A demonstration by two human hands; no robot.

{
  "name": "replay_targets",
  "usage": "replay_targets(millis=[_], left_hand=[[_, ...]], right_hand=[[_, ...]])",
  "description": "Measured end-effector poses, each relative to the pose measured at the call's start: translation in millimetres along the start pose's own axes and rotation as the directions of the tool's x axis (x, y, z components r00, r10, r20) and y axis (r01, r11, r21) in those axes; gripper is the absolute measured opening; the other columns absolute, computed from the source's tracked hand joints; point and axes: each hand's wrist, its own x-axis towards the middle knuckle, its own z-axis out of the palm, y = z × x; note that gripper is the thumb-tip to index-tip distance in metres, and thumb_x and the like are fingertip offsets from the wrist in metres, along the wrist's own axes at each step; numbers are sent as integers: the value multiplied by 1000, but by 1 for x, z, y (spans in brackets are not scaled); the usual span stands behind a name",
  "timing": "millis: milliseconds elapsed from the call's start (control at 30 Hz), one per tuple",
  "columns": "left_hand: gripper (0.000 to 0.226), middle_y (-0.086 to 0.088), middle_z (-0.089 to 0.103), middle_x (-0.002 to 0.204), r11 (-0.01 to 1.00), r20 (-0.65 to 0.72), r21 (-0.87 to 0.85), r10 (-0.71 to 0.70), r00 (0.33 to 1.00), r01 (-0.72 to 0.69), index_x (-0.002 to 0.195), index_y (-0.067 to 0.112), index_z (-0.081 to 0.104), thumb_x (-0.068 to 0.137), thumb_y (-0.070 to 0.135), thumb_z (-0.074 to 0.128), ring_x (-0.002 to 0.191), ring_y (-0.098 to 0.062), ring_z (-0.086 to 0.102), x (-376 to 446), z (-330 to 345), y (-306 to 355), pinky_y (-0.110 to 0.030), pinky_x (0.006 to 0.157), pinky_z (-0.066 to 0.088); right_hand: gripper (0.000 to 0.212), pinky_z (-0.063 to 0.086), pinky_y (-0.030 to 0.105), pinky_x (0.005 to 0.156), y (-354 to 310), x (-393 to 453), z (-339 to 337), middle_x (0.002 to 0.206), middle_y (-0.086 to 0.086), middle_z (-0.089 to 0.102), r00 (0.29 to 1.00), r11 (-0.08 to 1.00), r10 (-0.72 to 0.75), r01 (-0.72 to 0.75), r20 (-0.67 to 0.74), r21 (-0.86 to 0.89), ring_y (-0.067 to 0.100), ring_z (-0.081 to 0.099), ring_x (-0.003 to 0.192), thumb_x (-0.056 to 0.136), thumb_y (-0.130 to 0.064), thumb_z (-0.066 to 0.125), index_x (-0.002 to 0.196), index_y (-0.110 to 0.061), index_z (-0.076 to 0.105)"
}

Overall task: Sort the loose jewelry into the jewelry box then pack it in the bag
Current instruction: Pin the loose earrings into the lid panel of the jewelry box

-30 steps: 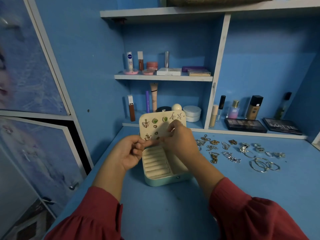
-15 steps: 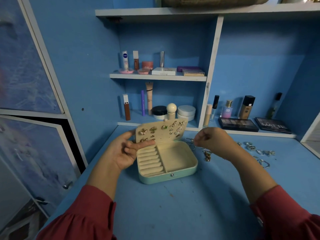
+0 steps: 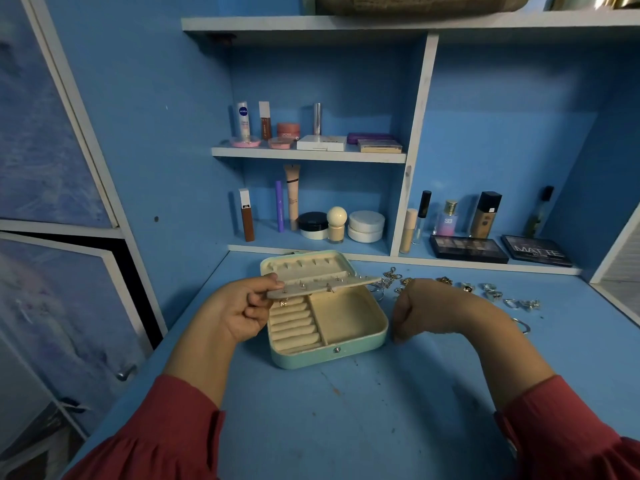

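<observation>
Head view looks down on a blue desk [image 3: 346,410] where the mint jewelry box [image 3: 329,351] sits open, lid laid back. Her left hand [image 3: 239,306] pinches the cream earring panel [image 3: 322,287] by its left edge, thumb on top and fingers curled beneath, holding it nearly flat over the ring rolls [image 3: 294,327]. Her right hand [image 3: 426,310] hovers just right of the box, fingers curled under; whether they hold anything, I cannot tell. Loose jewelry [image 3: 491,292] lies scattered on the desk behind that hand, below the makeup shelves [image 3: 308,155].
</observation>
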Motion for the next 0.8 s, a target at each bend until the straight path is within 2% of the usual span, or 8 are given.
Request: replay_targets(millis=[67,267,367,600,700,800], left_hand=[[19,5,41,42,999,-29,33,2,1000,-1,83,14,50,89,-3,51,23,-2,28,-1,1,-1,-8,26,15],[20,3,46,44,998,-42,60,4,999,-1,87,15,52,89,-5,50,23,-3,29,-1,2,-2,-9,25,16],[20,2,50,46,998,-41,67,8,999,-6,87,15,52,89,-5,50,24,-3,29,-3,3,-2,-8,25,16],[18,1,50,46,999,-52,52,9,999,-6,90,13,53,89,-5,51,24,-3,30,-3,4,-2,-8,26,17],[18,1,50,52,999,-60,44,11,998,-8,90,13,54,88,-5,52,24,-3,30,-2,4,-2,-8,26,17],[17,2,49,48,1000,-63,22,12,998,-11,90,12,53,88,-4,51,25,-3,29,-2,3,-2,-8,26,16]], right_hand=[[12,54,26,74,-1,0,1,87,-12,72,1000,1000,-2,2,1,-3,8,65,83,71,-30,80,82,-31,76],[14,53,28,74,-3,-1,3,85,-13,70,1000,1000,-23,23,-12,13,8,64,84,68,-34,82,80,-32,75],[15,48,19,63,-2,2,6,85,-11,70,999,999,-34,34,-38,15,4,61,77,71,-30,81,84,-27,76],[8,43,16,60,-1,3,7,79,-15,66,997,998,-53,55,-47,34,1,58,72,74,-27,79,79,-29,73],[10,44,15,63,0,2,6,73,-20,64,997,997,-68,70,-43,44,-2,58,72,77,-22,77,83,-30,75],[18,49,15,67,2,-1,2,73,-23,64,997,997,-75,75,-19,29,0,61,75,78,-16,75,90,-28,77]])
